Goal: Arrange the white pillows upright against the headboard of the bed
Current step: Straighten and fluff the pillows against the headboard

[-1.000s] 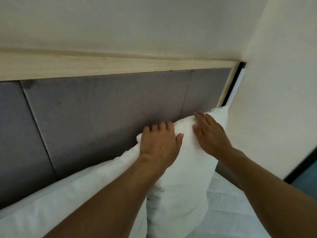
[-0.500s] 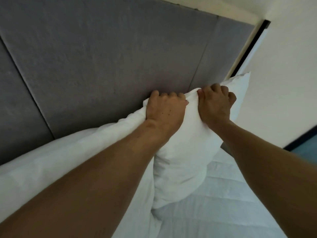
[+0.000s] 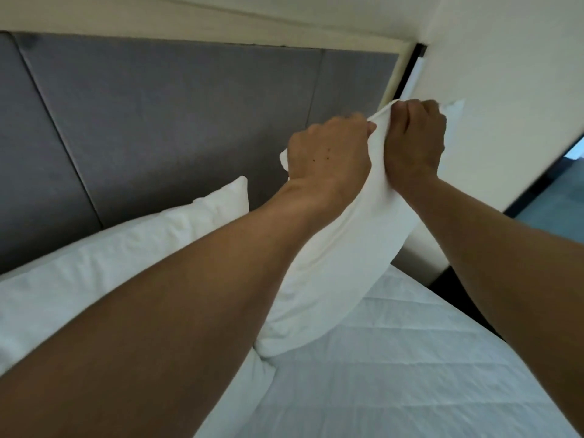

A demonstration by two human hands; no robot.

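A white pillow (image 3: 344, 260) stands on end at the right side of the bed, lifted clear of the grey padded headboard (image 3: 177, 121). My left hand (image 3: 328, 153) and my right hand (image 3: 414, 143) both grip its top edge with closed fingers, side by side. Its lower end rests on the white quilted mattress (image 3: 395, 374). A second white pillow (image 3: 126, 248) leans against the headboard on the left, partly hidden by my left forearm.
A cream wall (image 3: 505, 105) runs close along the right side of the bed. A pale wooden ledge (image 3: 221, 23) tops the headboard. Dark skirting and blue-green floor (image 3: 556, 197) show at the far right.
Both hands went from resting flat on the pillow top to gripping it, then pulled it up and to the right, away from the headboard. The left pillow's corner is now uncovered.
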